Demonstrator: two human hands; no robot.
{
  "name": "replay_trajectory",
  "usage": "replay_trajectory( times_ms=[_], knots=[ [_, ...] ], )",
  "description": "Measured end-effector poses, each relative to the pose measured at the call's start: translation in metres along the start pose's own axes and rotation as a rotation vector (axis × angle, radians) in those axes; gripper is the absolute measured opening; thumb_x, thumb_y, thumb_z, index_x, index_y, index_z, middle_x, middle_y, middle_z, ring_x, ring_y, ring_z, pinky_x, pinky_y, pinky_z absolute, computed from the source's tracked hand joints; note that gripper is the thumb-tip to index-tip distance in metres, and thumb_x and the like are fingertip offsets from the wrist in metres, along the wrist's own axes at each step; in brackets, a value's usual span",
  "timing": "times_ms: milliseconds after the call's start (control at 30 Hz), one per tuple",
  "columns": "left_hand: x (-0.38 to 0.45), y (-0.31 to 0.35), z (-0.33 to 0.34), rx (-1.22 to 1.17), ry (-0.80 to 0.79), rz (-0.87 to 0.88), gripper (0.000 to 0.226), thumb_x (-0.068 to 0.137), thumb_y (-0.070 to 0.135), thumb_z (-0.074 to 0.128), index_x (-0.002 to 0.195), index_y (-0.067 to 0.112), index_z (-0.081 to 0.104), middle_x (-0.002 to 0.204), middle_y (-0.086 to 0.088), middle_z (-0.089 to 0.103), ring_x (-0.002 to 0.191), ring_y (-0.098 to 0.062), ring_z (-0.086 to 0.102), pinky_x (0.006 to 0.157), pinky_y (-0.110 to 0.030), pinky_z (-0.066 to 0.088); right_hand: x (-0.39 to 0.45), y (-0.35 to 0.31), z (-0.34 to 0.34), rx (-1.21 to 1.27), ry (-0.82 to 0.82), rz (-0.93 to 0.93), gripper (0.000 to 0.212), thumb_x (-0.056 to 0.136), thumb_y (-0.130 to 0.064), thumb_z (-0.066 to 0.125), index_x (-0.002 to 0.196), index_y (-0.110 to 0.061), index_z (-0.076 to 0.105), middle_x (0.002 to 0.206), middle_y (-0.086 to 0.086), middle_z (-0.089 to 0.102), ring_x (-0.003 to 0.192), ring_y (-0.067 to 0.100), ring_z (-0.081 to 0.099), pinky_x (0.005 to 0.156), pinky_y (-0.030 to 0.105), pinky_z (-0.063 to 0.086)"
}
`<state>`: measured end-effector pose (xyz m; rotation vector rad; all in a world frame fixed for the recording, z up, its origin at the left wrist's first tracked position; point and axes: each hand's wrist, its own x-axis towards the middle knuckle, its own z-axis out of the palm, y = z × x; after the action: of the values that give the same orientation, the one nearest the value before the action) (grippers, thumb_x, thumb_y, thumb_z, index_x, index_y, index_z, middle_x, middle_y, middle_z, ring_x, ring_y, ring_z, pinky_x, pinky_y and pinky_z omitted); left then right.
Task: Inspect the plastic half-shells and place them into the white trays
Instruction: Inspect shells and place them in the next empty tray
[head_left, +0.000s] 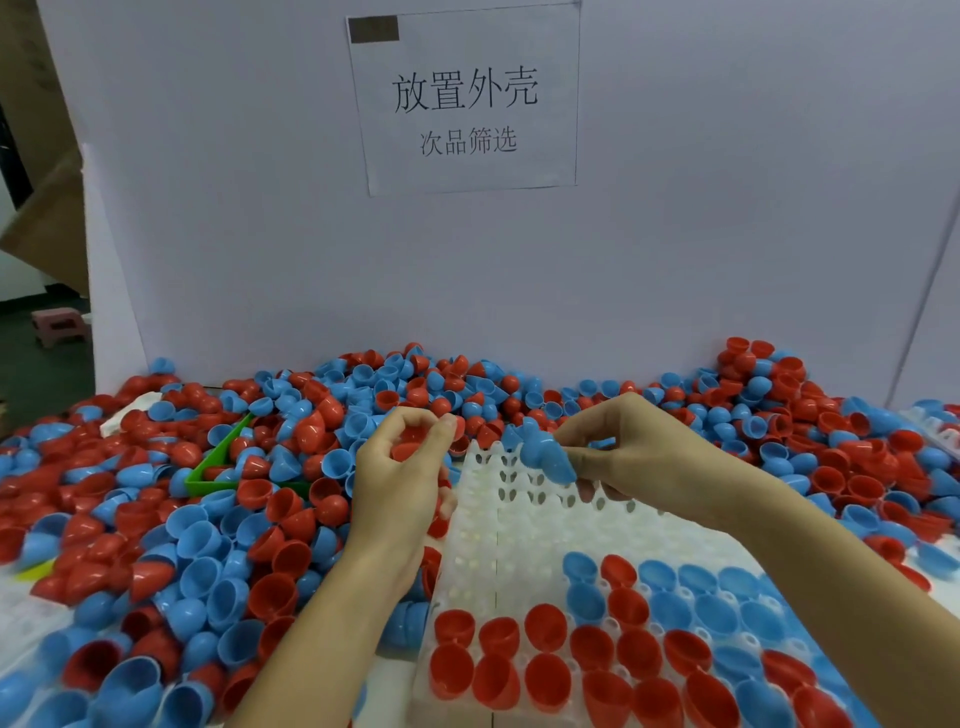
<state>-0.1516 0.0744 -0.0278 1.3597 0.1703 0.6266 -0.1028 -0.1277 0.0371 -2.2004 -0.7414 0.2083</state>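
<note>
Red and blue shells (613, 675) sit closest to the camera, open side up in the near rows of the white tray (524, 530), so that's the landmark for everything else. Its far rows just show bare pegs and holes.

Over the tray's far edge, the right hand (634, 452) has its fingers curled around a blue shell (545, 460), pinching it just above the pegs, tilted, not seated in any slot. At the tray's far left corner, the left hand (402, 467) is cupped around a red shell (410, 447), thumb and fingers wrapped round it; can't tell which way that one faces since the fingers cover most of it. Both forearms come in from the bottom, the right one crossing over the tray.

Left of the tray and behind it, the desk (15, 613) is buried in a loose heap of shells (218, 545), red and blue mixed, lying every which way. A green bin (218, 467) pokes out of the heap to the tray's left, half covered. Behind the heap stands a white board (727, 234) with a paper sign (465, 98) taped on it, printed in Chinese characters. A second tray edge (935, 431) peeks out far right. Way off left, past the board, there's a pink stool (60, 325) on the floor.
</note>
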Motion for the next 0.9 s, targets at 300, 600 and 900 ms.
replay_trajectory(
  times_ms=[300, 600, 900],
  knots=[
    [-0.001, -0.002, -0.001, 0.104, -0.050, -0.021, 0.019, 0.092, 0.024, 0.070, 0.075, 0.026, 0.064, 0.052, 0.005, 0.050, 0.043, -0.009, 0.043, 0.039, -0.022, 0.037, 0.004, 0.005, 0.021, -0.297, -0.136, -0.048, 0.025, 0.086, -0.011, 0.075, 0.091, -0.036, 0.077, 0.088, -0.011, 0.074, 0.069, -0.002, 0.067, 0.061, 0.009, 0.052],
    [0.007, -0.002, -0.012, 0.139, -0.004, -0.041, 0.017, 0.090, 0.024, 0.072, 0.075, 0.026, 0.066, 0.067, -0.008, 0.059, 0.057, -0.016, 0.050, 0.044, -0.027, 0.042, 0.003, 0.005, 0.034, -0.656, -0.238, -0.357, 0.023, 0.091, -0.001, 0.063, 0.095, -0.016, 0.080, 0.106, -0.005, 0.067, 0.097, 0.006, 0.059, 0.080, 0.010, 0.046],
    [0.021, 0.009, -0.045, 0.493, 0.115, 0.134, 0.021, 0.091, 0.022, 0.069, 0.075, 0.033, 0.062, 0.052, 0.007, 0.056, 0.047, -0.014, 0.049, 0.048, -0.027, 0.039, 0.000, 0.008, 0.035, -0.793, -0.281, -0.599, 0.027, 0.081, 0.014, 0.062, 0.085, -0.007, 0.079, 0.092, 0.003, 0.063, 0.077, 0.014, 0.061, 0.064, 0.029, 0.054]
  ],
)
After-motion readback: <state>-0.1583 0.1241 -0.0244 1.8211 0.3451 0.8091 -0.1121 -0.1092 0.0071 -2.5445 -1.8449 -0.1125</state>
